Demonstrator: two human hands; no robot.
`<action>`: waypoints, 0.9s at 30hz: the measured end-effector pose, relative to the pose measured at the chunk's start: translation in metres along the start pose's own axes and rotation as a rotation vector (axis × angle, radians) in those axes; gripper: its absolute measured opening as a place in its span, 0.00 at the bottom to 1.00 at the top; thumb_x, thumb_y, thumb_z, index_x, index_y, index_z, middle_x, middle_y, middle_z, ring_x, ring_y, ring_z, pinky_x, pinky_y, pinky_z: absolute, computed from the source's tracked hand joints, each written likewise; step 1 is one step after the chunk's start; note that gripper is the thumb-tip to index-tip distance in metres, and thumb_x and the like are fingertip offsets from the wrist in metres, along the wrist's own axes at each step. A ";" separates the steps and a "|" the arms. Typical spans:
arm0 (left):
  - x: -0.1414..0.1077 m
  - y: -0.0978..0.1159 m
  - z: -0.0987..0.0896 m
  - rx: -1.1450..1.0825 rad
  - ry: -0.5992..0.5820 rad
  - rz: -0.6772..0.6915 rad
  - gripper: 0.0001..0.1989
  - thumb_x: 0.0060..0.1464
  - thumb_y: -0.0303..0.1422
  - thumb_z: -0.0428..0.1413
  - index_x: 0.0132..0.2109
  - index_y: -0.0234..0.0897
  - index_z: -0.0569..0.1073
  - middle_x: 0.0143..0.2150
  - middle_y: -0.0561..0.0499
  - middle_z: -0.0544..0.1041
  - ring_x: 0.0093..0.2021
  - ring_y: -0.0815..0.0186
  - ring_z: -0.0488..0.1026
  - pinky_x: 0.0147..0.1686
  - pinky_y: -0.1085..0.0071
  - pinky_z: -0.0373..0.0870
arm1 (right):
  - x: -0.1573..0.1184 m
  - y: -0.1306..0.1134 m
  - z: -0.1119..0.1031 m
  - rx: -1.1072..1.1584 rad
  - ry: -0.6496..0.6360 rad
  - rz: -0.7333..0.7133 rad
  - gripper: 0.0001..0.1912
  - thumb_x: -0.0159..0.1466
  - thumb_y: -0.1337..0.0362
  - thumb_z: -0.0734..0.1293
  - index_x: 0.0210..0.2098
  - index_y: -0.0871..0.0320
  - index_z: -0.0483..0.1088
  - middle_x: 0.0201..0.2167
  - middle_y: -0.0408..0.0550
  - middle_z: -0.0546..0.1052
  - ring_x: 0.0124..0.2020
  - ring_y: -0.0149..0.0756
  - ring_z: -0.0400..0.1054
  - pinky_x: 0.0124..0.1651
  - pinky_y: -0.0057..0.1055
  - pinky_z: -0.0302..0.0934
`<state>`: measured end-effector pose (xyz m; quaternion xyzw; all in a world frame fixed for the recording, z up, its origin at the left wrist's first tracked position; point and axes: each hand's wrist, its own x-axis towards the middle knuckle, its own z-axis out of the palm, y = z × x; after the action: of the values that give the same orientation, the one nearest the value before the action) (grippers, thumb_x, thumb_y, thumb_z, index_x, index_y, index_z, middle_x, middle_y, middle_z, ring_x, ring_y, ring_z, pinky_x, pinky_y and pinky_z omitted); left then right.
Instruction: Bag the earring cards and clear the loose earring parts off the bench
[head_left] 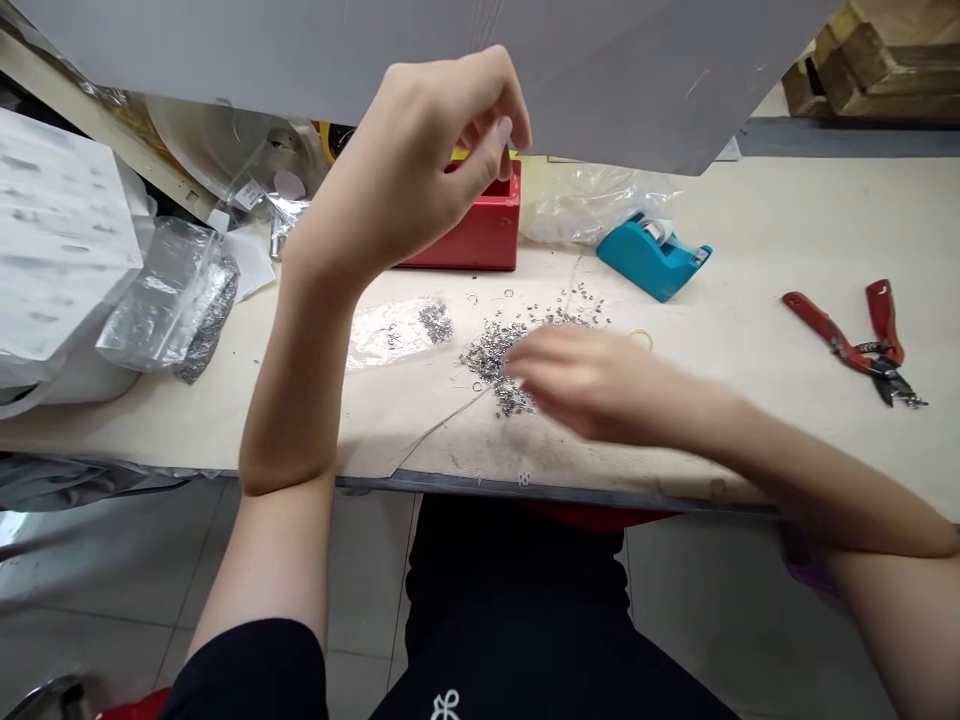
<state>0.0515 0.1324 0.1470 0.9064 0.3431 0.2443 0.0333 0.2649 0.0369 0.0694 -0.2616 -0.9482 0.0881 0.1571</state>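
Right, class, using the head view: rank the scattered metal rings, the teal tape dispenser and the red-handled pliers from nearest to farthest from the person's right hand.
From the right hand:
1. Scattered metal rings: right at the fingertips, to the left in view.
2. Teal tape dispenser: beyond the hand, up and to the right in view.
3. Red-handled pliers: farthest, out at the right in view.

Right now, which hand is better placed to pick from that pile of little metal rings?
Probably the right hand: it hovers low over the pile of small metal rings, while the left hand is raised up by the red box.
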 end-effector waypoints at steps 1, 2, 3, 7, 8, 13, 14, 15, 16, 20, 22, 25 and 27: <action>-0.001 0.000 -0.001 -0.001 0.014 0.004 0.16 0.71 0.29 0.42 0.52 0.30 0.74 0.42 0.48 0.79 0.43 0.68 0.77 0.47 0.63 0.72 | 0.001 -0.013 0.020 0.014 -0.070 -0.120 0.20 0.73 0.70 0.53 0.52 0.62 0.76 0.54 0.57 0.80 0.54 0.42 0.75 0.55 0.43 0.74; -0.002 -0.001 -0.001 0.002 0.020 0.007 0.17 0.71 0.29 0.42 0.52 0.29 0.74 0.41 0.48 0.79 0.44 0.68 0.78 0.47 0.63 0.73 | 0.001 -0.024 0.039 0.037 -0.132 -0.206 0.23 0.73 0.70 0.52 0.60 0.68 0.71 0.62 0.61 0.74 0.62 0.43 0.71 0.61 0.42 0.71; -0.002 -0.002 -0.002 0.008 0.028 0.009 0.17 0.70 0.28 0.41 0.52 0.28 0.74 0.41 0.49 0.78 0.44 0.68 0.78 0.48 0.64 0.73 | 0.000 -0.035 0.057 0.055 -0.165 -0.252 0.25 0.73 0.70 0.52 0.65 0.73 0.65 0.67 0.65 0.68 0.68 0.45 0.66 0.66 0.41 0.67; -0.005 -0.004 -0.003 0.009 0.052 0.037 0.19 0.70 0.27 0.40 0.52 0.25 0.74 0.42 0.48 0.76 0.45 0.69 0.79 0.48 0.66 0.72 | -0.009 -0.055 0.105 0.190 -0.251 -0.305 0.33 0.74 0.61 0.54 0.72 0.77 0.51 0.75 0.66 0.52 0.76 0.51 0.50 0.76 0.45 0.53; -0.006 -0.004 -0.003 0.004 0.052 0.047 0.19 0.71 0.28 0.40 0.53 0.24 0.73 0.43 0.47 0.76 0.45 0.69 0.79 0.48 0.66 0.72 | -0.011 -0.054 0.111 0.202 -0.249 -0.303 0.35 0.73 0.61 0.54 0.73 0.77 0.50 0.75 0.65 0.50 0.77 0.51 0.48 0.77 0.44 0.51; -0.007 -0.005 -0.005 -0.015 0.025 0.048 0.21 0.71 0.30 0.39 0.55 0.22 0.73 0.43 0.47 0.75 0.46 0.70 0.79 0.48 0.66 0.71 | -0.009 -0.038 0.122 0.146 -0.187 -0.262 0.37 0.73 0.58 0.54 0.75 0.73 0.45 0.76 0.60 0.46 0.78 0.46 0.44 0.79 0.44 0.44; -0.006 -0.006 -0.005 -0.021 0.016 0.038 0.22 0.71 0.30 0.39 0.55 0.22 0.73 0.42 0.47 0.75 0.46 0.70 0.79 0.48 0.66 0.71 | -0.008 -0.035 0.122 0.130 -0.176 -0.245 0.37 0.73 0.58 0.53 0.75 0.73 0.45 0.76 0.61 0.46 0.78 0.46 0.43 0.79 0.44 0.44; -0.006 -0.007 -0.005 -0.027 0.006 0.024 0.22 0.71 0.31 0.39 0.55 0.22 0.73 0.42 0.48 0.75 0.46 0.70 0.79 0.49 0.66 0.71 | -0.007 -0.032 0.121 0.114 -0.169 -0.224 0.37 0.74 0.58 0.53 0.75 0.74 0.45 0.76 0.61 0.46 0.78 0.47 0.43 0.79 0.45 0.44; -0.005 -0.008 -0.005 -0.031 -0.001 0.010 0.23 0.70 0.31 0.39 0.55 0.22 0.74 0.42 0.48 0.75 0.46 0.70 0.79 0.49 0.66 0.71 | -0.005 -0.029 0.121 0.101 -0.164 -0.195 0.36 0.74 0.57 0.52 0.75 0.74 0.45 0.76 0.62 0.46 0.78 0.47 0.43 0.79 0.45 0.44; -0.004 -0.011 -0.004 -0.042 -0.018 -0.019 0.22 0.69 0.30 0.40 0.55 0.23 0.75 0.42 0.49 0.75 0.46 0.70 0.79 0.50 0.66 0.73 | 0.000 -0.013 0.118 0.059 -0.156 -0.021 0.36 0.74 0.57 0.51 0.75 0.72 0.45 0.76 0.63 0.45 0.78 0.47 0.41 0.79 0.46 0.45; -0.004 -0.011 -0.004 -0.048 -0.019 -0.016 0.22 0.69 0.29 0.40 0.55 0.21 0.75 0.41 0.48 0.75 0.46 0.69 0.79 0.50 0.67 0.73 | 0.002 -0.004 0.116 0.036 -0.145 0.079 0.36 0.74 0.57 0.52 0.76 0.70 0.43 0.76 0.63 0.45 0.78 0.47 0.40 0.79 0.47 0.44; -0.006 -0.010 -0.006 -0.059 -0.025 -0.015 0.23 0.70 0.29 0.40 0.55 0.19 0.74 0.42 0.46 0.76 0.46 0.71 0.78 0.49 0.69 0.73 | 0.003 0.005 0.111 0.007 -0.096 0.197 0.39 0.74 0.58 0.54 0.77 0.66 0.34 0.76 0.62 0.45 0.78 0.50 0.40 0.78 0.54 0.44; -0.007 -0.010 -0.009 -0.075 -0.025 -0.021 0.23 0.70 0.30 0.39 0.55 0.19 0.74 0.43 0.46 0.76 0.46 0.72 0.78 0.49 0.70 0.73 | 0.003 0.002 0.105 -0.009 -0.052 0.225 0.40 0.73 0.60 0.55 0.77 0.65 0.32 0.76 0.62 0.45 0.78 0.53 0.41 0.78 0.59 0.44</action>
<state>0.0369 0.1348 0.1499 0.9038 0.3429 0.2452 0.0741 0.2276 0.0312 -0.0282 -0.3647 -0.9170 0.1078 0.1206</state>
